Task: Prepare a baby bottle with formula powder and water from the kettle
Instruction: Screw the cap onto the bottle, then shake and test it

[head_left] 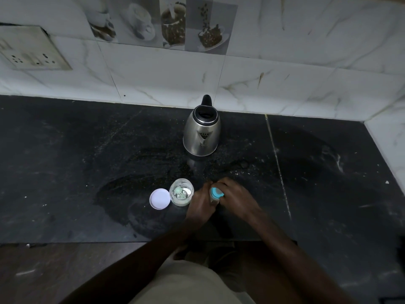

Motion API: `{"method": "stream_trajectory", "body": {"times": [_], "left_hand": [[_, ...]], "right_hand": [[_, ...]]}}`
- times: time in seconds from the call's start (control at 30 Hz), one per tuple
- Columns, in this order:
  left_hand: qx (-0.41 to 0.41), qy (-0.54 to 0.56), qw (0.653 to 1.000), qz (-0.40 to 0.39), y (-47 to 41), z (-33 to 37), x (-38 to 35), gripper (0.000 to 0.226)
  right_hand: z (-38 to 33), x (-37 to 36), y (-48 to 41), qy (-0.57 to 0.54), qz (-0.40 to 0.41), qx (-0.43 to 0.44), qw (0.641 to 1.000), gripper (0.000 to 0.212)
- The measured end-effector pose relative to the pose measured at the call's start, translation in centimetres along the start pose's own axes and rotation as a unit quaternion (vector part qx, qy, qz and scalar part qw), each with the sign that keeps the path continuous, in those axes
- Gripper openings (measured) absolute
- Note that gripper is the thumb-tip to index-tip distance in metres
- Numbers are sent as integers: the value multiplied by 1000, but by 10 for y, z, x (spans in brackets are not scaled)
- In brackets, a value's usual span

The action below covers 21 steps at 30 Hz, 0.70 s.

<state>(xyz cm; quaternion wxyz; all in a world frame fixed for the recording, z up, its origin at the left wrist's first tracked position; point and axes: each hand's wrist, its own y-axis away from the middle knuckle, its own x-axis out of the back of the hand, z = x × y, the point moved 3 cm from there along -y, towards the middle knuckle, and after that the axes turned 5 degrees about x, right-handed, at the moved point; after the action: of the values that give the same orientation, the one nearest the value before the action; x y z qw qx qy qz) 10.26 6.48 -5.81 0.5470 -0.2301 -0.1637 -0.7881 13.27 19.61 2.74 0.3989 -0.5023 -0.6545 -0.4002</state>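
Note:
The baby bottle (215, 194), clear with a blue collar on top, stands on the black counter (87, 161) near its front edge. My left hand (200, 201) grips the bottle's body from the left. My right hand (234, 194) is curled round the blue top from the right. Just left of the bottle sits an open clear jar (181, 192) holding pale powder and a small green scoop. Its white lid (160, 198) lies flat beside it. A steel kettle (201, 132) with a black lid and handle stands farther back, spout toward me.
White marble-look tiles form the wall behind the counter, with a socket plate (30, 49) at the upper left. The tiled wall turns forward along the counter's right side. Below the counter's front edge lies a dark brown floor.

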Motion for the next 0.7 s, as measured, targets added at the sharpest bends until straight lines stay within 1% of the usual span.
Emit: {"method": "stream_trajectory", "body": {"times": [0.17, 0.27, 0.33, 0.4, 0.5, 0.57, 0.63, 0.67, 0.7], "left_hand": [[-4, -19, 1000, 1, 0, 1, 0, 34], [13, -17, 1000, -3, -1, -2, -1, 40], [33, -20, 999, -14, -1, -4, -2, 47], [43, -22, 999, -19, -1, -6, -3, 51], [42, -10, 999, -13, -1, -6, -3, 42], [43, -6, 999, -18, -1, -5, -2, 45], [53, -16, 998, -24, -1, -6, -3, 55], [58, -21, 998, -25, -1, -6, -3, 55], [58, -23, 998, -24, -2, -5, -3, 52]], "right_hand": [[1, 5, -6, -7, -20, -33, 999, 44], [-1, 2, -10, 13, -28, -60, 998, 37], [-3, 4, -13, 37, -15, -88, 995, 39], [-3, 6, -13, 51, -20, -105, 993, 43], [-7, 5, -12, 22, -42, -53, 997, 42], [-8, 6, -14, 41, -43, -66, 996, 37], [-7, 9, -16, 87, -49, -110, 989, 41], [-8, 11, -18, 89, -44, -108, 989, 42], [-10, 12, -18, 72, -38, -85, 993, 41]]}}
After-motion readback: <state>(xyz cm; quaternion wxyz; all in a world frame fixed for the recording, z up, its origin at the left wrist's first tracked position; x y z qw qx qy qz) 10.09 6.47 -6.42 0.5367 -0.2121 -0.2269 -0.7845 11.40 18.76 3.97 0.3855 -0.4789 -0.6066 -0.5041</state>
